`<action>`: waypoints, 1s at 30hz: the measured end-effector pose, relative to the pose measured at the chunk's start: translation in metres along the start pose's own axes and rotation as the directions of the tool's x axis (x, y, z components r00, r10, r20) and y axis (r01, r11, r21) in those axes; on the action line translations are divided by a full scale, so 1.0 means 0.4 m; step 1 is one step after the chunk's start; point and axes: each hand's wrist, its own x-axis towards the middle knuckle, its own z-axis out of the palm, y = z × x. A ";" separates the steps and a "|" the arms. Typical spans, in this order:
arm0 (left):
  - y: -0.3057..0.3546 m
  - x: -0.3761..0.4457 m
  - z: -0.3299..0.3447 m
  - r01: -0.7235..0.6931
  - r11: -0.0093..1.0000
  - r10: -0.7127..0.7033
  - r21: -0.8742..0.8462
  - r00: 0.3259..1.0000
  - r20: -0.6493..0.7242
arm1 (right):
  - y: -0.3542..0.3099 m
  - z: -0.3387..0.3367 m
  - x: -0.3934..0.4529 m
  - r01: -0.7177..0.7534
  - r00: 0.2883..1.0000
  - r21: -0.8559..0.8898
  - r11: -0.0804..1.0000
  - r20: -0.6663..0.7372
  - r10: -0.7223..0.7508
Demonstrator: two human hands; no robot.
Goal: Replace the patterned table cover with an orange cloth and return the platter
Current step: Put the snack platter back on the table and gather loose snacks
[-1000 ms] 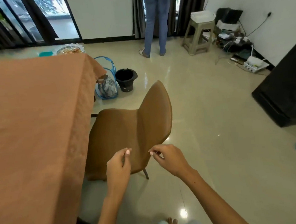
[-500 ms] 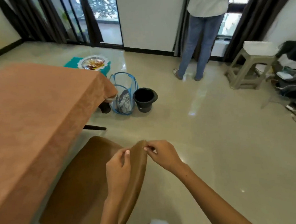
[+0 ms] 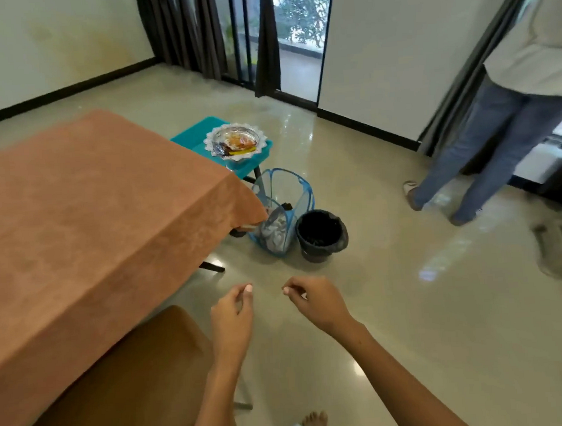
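The orange cloth (image 3: pixel 86 224) covers the table on the left and hangs over its edges. Beyond the table's far corner, the glass platter (image 3: pixel 234 140) with food on a white doily sits on a teal stool (image 3: pixel 199 137). My left hand (image 3: pixel 231 318) and my right hand (image 3: pixel 313 301) hover over the floor in the lower middle, fingers loosely curled, holding nothing. Grey patterned fabric lies inside the blue mesh hamper (image 3: pixel 281 212) by the table corner.
A brown chair (image 3: pixel 125 387) stands at the table's near side, just left of my left hand. A black bucket (image 3: pixel 321 235) sits next to the hamper. A person in jeans (image 3: pixel 486 154) stands at the right by the dark curtains.
Both hands have let go of the brown chair's backrest and now hang free. The view has swung left and up, bringing the platter on the teal stool closer to centre.
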 end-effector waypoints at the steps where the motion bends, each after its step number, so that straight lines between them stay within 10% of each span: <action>1: 0.015 0.048 0.033 0.009 1.000 -0.009 -0.001 1.000 -0.004 | 0.023 -0.020 0.055 0.001 1.000 0.004 1.000 0.013 -0.001; 30: 0.158 1.535 0.413 0.280 0.958 -0.286 -0.059 0.943 -0.171 | 0.338 -0.120 1.696 -0.004 0.990 0.082 0.997 0.138 -0.008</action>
